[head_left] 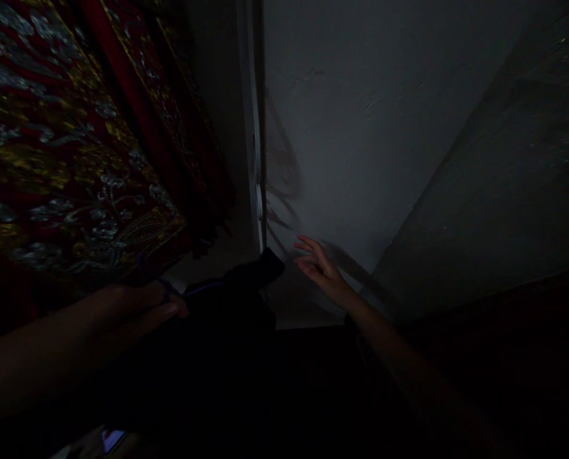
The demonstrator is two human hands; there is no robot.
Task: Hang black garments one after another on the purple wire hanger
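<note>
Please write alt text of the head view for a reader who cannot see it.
In dim light, the left hand grips a thin purple cord near a black object too dark to identify, while the open right hand is before a grey wall. Red fabric with gold and silver floral decoration is at upper left.

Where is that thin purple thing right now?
In the head view, the thin purple thing is left of centre, in the left hand, against the dark cloth and below the red embroidered fabric.

Matt dark cloth, matt, rough-patched wall
</note>
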